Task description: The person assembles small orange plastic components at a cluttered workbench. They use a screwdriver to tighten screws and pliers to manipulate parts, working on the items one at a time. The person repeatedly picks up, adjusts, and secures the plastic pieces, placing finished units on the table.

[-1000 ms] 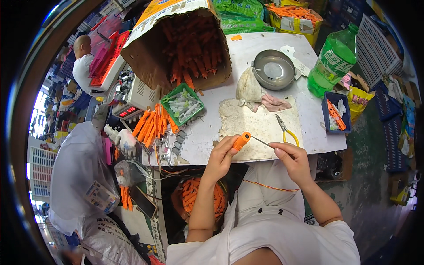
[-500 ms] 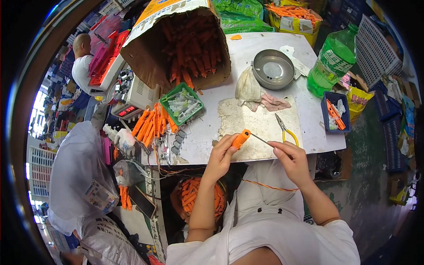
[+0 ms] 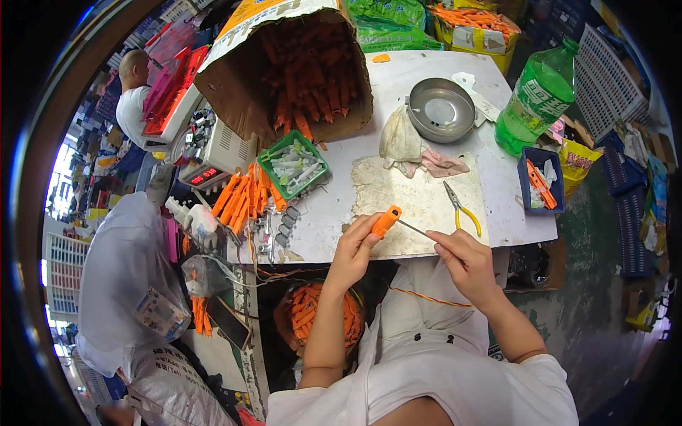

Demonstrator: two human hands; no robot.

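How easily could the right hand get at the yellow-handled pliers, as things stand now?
Probably quite easily: the yellow-handled pliers lie just beyond the right hand, with nothing visible between them, though that hand is occupied with a thin dark rod.

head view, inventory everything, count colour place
table: one, white, centre
board: one, cream, on table
pliers: one, yellow-handled, on board
bowl: one, grey, table's far side
cloth: count unclear, cream and pink, below bowl
tray: one, dark blue, table's right
bottle: one, green, beyond tray
basket: one, green, table's left
carton: one, brown inside, table's far left
orange parts: many, orange, in carton, beside basket
instrument: one, beige, left edge
co-worker: one, white top, upper left
clutter: uncountable, mixed colours, edges
casing: one, orange, over board
rod: one, dark, over board
left hand: one, bare, holding casing
right hand: one, bare, holding rod
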